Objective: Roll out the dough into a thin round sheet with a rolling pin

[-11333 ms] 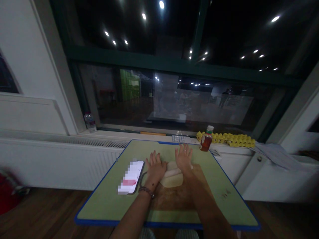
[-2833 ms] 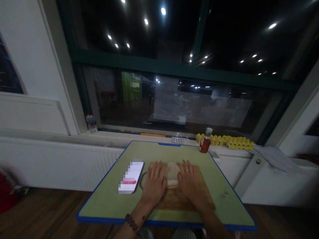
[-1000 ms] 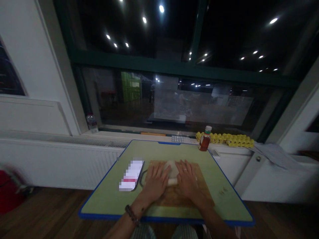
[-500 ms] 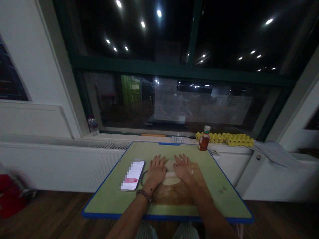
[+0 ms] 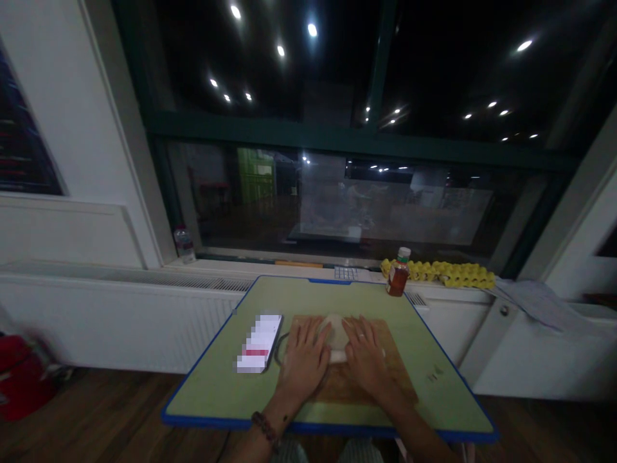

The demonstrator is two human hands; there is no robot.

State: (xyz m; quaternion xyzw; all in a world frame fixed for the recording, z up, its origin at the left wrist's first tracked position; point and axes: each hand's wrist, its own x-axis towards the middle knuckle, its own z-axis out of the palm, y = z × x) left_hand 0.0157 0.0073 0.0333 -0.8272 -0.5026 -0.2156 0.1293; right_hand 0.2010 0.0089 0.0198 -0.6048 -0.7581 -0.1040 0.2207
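A pale rolling pin (image 5: 338, 356) lies crosswise under both palms, its middle showing between the hands. My left hand (image 5: 305, 352) rests flat on its left part with fingers stretched forward. On the right part, my right hand (image 5: 365, 354) lies the same way, fingers extended and a ring on one. Beyond the pin, a flat round of pale dough (image 5: 334, 329) shows between my fingers; its sides are hidden by the hands. Under it all is a wooden cutting board (image 5: 337, 389). Neither hand is wrapped round the pin.
A phone (image 5: 260, 343) lies left of the board on the green, blue-edged table (image 5: 216, 392). At the back right stands a bottle of reddish-brown liquid (image 5: 397, 275). Yellow egg trays (image 5: 443, 272) and a clear bottle (image 5: 184, 245) rest along the windowsill.
Both hands and the rolling pin have moved back toward me across the dough. The dough now shows mostly beyond the pin. The view has shifted slightly.
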